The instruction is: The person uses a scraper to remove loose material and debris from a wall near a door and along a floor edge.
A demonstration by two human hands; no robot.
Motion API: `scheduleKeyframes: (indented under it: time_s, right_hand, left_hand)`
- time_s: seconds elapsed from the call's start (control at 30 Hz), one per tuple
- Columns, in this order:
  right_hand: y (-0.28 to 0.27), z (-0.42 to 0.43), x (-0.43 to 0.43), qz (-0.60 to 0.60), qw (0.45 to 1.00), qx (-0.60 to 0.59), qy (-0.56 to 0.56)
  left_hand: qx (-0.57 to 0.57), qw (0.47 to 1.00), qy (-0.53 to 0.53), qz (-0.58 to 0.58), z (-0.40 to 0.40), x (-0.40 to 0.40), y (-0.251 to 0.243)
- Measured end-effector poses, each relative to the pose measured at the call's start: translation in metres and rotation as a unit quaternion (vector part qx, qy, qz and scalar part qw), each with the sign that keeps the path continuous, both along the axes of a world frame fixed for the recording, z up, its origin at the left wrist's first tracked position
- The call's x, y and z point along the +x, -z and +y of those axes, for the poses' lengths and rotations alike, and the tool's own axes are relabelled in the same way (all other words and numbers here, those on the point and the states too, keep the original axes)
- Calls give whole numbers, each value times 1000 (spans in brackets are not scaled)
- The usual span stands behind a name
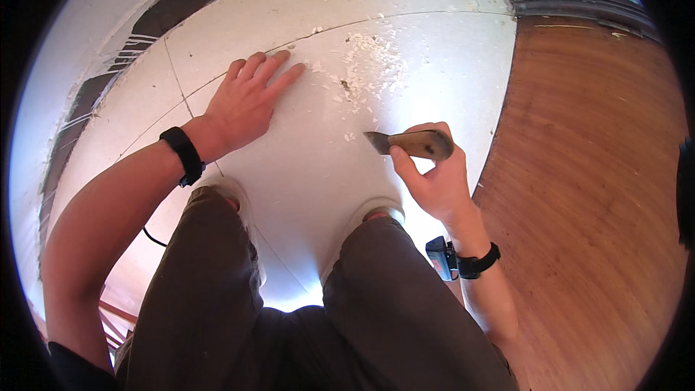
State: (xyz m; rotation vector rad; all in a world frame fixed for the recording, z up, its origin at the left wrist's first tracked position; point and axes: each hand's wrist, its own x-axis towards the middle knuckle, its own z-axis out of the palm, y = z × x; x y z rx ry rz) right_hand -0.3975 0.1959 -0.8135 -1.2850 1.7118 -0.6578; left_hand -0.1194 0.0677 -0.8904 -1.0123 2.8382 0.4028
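My right hand (440, 179) grips the wooden handle of a scraper (415, 143), whose short metal blade points left, just over the pale floor tiles (293, 157). My left hand (247, 95) lies palm down on the tiles, fingers spread, holding nothing. Off-white flakes (372, 65) are scattered on the tiles beyond the scraper, to the right of my left fingertips, with a few dark bits among them. Whether the blade touches the floor cannot be told.
At the right is a reddish-brown wood-look floor (586, 146) meeting the tiles. A dark strip with white drips (133, 46) runs along the wall at the left. My shoes stand on the tiles below my hands.
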Motion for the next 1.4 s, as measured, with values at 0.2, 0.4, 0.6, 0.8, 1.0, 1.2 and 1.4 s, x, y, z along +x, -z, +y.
scheduleKeyframes:
  time_s: [0.2,0.4,0.6,0.8,1.0,1.2,1.4]
  right_hand:
    - [10,-11,9,-6,996,-83,28]
    - [-4,-45,28,39,989,-141,-7]
    - [-2,-61,44,41,984,-172,-14]
    - [23,-74,47,56,982,-170,-63]
    - [28,-79,48,47,994,-69,-71]
    - [26,-72,42,24,988,-145,-39]
    - [10,-58,32,-1,992,-121,36]
  left_hand:
    - [3,1000,17,7,-2,-16,-1]
    - [-22,999,32,4,-1,-17,-4]
    - [58,994,-35,88,-27,14,-2]
    - [41,995,-3,89,-20,27,1]
    - [44,994,-4,99,-18,27,2]
    - [23,992,4,121,-19,30,1]
    - [79,993,-29,78,-24,50,-11]
